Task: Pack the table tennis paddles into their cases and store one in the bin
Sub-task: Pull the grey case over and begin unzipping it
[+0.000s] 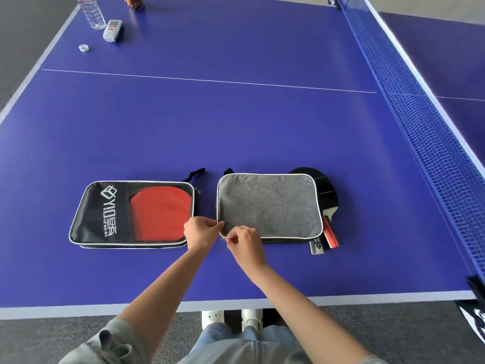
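- Nearest the lens, pale sleeves (105, 340) and white shoes (213, 317) are seen below the table's near edge, with two bare forearms reaching out over it.
- A blue table tennis table (210, 122) fills the view, crossed by a thin white centre line; its blue net (420, 122) runs along the right side.
- A grey case (270, 206) lies flat near the front edge. Its near-left corner is pinched by the left hand (200, 232), while something small at the same corner, seemingly the zip pull, is pinched by the right hand (245, 244).
- A black case (131, 214) lies just left of it, printed "YIO" in white beside smaller unreadable characters; a red paddle face (160, 214) shows through its window.
- Paddles (326, 206) lie partly under the grey case's right edge, handles pointing toward the viewer.
- At the far-left corner stand a clear water bottle (91, 13), a small grey device (112, 30) and a white cap (83, 48).
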Available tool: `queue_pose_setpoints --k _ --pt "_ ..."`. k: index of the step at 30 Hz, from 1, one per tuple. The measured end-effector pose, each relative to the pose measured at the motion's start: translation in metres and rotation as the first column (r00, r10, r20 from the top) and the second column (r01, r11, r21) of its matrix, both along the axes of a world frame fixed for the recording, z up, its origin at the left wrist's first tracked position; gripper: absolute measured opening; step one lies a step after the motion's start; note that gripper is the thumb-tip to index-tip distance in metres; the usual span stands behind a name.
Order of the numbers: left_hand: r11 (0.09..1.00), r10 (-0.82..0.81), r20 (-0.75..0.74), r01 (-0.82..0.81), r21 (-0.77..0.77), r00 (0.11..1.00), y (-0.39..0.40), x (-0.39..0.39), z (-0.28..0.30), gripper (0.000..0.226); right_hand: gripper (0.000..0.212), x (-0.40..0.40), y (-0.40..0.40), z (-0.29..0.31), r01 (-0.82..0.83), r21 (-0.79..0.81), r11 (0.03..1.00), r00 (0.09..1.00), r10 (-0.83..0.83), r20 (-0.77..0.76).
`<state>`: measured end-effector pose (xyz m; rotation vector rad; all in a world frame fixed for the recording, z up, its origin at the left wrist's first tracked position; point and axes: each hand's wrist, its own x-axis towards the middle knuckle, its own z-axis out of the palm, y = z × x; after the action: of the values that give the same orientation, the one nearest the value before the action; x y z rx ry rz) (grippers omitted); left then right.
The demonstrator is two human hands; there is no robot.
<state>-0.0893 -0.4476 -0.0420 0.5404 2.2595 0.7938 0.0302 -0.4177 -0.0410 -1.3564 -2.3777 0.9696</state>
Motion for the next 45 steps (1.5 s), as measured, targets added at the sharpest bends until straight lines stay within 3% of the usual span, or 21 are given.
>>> queue_pose_setpoints --k 3,13,16,17,19,21,22,26,29,32,40,45 --pt "1.000 0.012 -0.005 -0.012 0.013 1.000 -0.004 -0.006 0.006 0.028 0.016 0.007 -0.002 0.000 -0.058 -0.005 0.998 0.998 0.058 -0.011" --pt "0.999 -0.046 -0.253 0.049 0.005 0.966 -0.015 -0.037 0.016 0.012 0.005 0.099 0.055 0.008 0.137 0.060 0.989 0.986 -0.130 -0.106" --pt "0.974 -0.217 -0.405 0.225 -0.027 0.888 -0.011 -0.020 0.015 0.033 0.007 0.105 0.064 0.009 0.101 0.068 0.993 0.989 -0.093 -0.116" --pt "0.934 -0.330 -0.444 0.357 -0.024 0.833 -0.006 -0.011 0.015 0.039 0.008 0.105 0.065 0.009 0.098 0.061 0.993 0.988 -0.089 -0.129" --pt "0.766 -0.570 -0.451 0.643 0.013 0.687 0.005 0.011 0.014 0.052 0.007 0.106 0.068 0.009 0.108 0.038 0.993 0.980 -0.100 -0.171" --pt "0.621 -0.713 -0.416 0.784 -0.001 0.564 0.017 0.035 0.011 0.062 0.006 0.106 0.069 0.010 0.120 0.017 0.993 0.971 -0.114 -0.209" --pt "0.611 -0.716 -0.423 0.791 0.002 0.555 0.023 0.043 0.008 0.061 0.006 0.107 0.069 0.010 0.121 0.008 0.993 0.967 -0.116 -0.224" --pt "0.664 -0.611 -0.529 0.745 0.064 0.589 0.041 0.055 0.005 0.031 0.006 0.111 0.072 0.009 0.132 -0.029 0.991 0.951 -0.135 -0.277" --pt "0.656 -0.580 -0.579 0.750 0.085 0.573 0.045 0.053 0.009 0.017 0.006 0.115 0.080 0.010 0.120 0.003 0.993 0.948 -0.114 -0.298" --pt "0.681 -0.483 -0.623 0.711 0.175 0.616 0.044 0.053 0.014 0.006 0.006 0.118 0.096 0.010 0.149 0.035 0.988 0.942 -0.131 -0.309" --pt "0.682 -0.437 -0.608 0.685 0.257 0.663 0.039 0.051 0.015 0.013 0.004 0.140 0.161 0.010 0.281 -0.020 0.960 0.908 -0.272 -0.317" --pt "0.710 -0.405 -0.562 0.635 0.304 0.721 0.036 0.053 0.012 0.016 0.005 0.118 0.204 0.004 0.218 0.019 0.976 0.947 -0.207 -0.245"
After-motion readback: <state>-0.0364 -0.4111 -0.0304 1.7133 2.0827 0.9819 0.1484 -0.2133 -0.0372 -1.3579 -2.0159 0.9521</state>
